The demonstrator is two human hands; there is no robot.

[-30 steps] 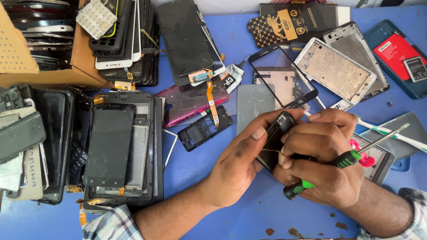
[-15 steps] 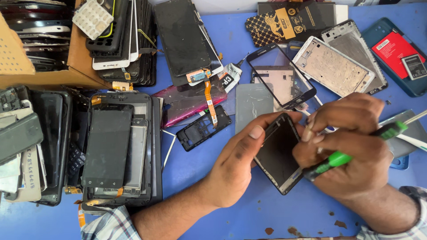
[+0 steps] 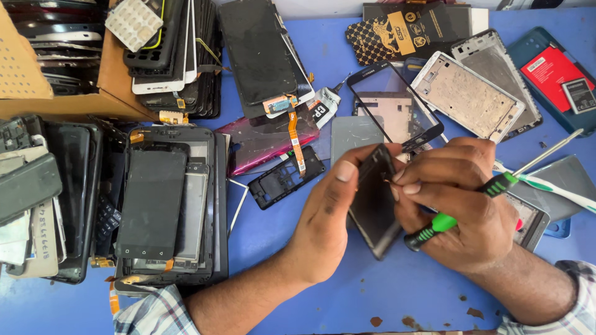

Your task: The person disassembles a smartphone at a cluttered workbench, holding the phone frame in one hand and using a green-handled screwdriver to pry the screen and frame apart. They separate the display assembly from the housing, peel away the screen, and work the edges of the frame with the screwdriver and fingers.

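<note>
My left hand grips a dark phone body by its left edge, thumb on the top corner, tilting it on edge above the blue table. My right hand rests against the phone's right edge, fingertips pinching at its side. A screwdriver with a green and black handle lies tucked in that hand, its metal shaft pointing up to the right.
Stacks of phone screens and frames fill the left side beside a cardboard box. A black glass front panel, a silver mid-frame, a red battery in a teal back cover and a small black frame lie behind my hands.
The phone body has been tipped from lying flat to standing more on edge. My right hand has shifted lower along its right side, with the screwdriver still tucked in.
</note>
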